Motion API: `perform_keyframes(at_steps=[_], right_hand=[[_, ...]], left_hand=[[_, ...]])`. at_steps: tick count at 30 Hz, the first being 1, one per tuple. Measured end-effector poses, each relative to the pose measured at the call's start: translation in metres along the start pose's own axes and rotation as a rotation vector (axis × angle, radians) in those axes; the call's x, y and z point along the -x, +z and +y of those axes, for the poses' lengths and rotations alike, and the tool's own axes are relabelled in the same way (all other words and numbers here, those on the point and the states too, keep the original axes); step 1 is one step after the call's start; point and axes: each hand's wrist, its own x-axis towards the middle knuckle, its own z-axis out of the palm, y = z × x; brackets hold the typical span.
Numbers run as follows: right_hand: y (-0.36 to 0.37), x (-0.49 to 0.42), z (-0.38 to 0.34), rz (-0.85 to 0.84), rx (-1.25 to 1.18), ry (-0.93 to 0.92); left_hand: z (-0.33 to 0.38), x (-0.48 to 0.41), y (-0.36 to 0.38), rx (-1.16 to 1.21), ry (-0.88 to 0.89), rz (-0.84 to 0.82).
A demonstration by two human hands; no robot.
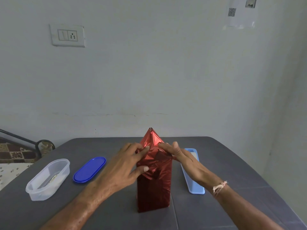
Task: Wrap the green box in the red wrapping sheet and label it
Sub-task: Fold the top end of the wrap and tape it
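A pale wall [149, 72] fills the far half of the view, and a dark grey surface [216, 213] runs from it to the near edge. In the middle of the surface, near the person, the box stands upright, hidden on every visible side by the red wrapping sheet [154, 188], whose loose top rises to a point. A clear oval tub [48, 179] lies to the near left, with a blue oval lid [89, 169] between it and the parcel. A long light-blue container [193, 181] lies just right of the parcel, partly behind the right wrist. The left hand [121, 168] grasps the sheet at the upper left edge, fingers curled on the fold and thumb pressed to the front face. The right hand [184, 159] is released flat, straight fingers pressing the fold at the upper right edge. A switch plate [67, 35] sits on the wall at far left. A pale thread [220, 186] circles the right wrist.
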Motion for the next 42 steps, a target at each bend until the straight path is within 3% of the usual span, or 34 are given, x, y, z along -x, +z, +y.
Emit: perform_keyframes(at_steps=[4,9,18,35,42], right_hand=[[-0.002,-0.003,-0.004,0.037,-0.112,0.012],[0.001,-0.009,-0.006,0.068,-0.161,-0.033],[0.0,-0.011,0.0,0.047,-0.171,-0.072],[0.0,-0.003,-0.018,0.054,-0.17,-0.014],[-0.01,-0.002,-0.029,-0.136,-0.073,-0.058]], left_hand=[[0.001,0.004,-0.005,0.225,-0.058,0.011],[0.009,-0.001,-0.018,0.65,-0.35,0.195],[0.008,-0.027,-0.025,0.533,-0.356,0.083],[0.005,-0.028,-0.022,0.462,-0.283,0.029],[0.0,-0.033,-0.024,0.413,-0.251,-0.009]])
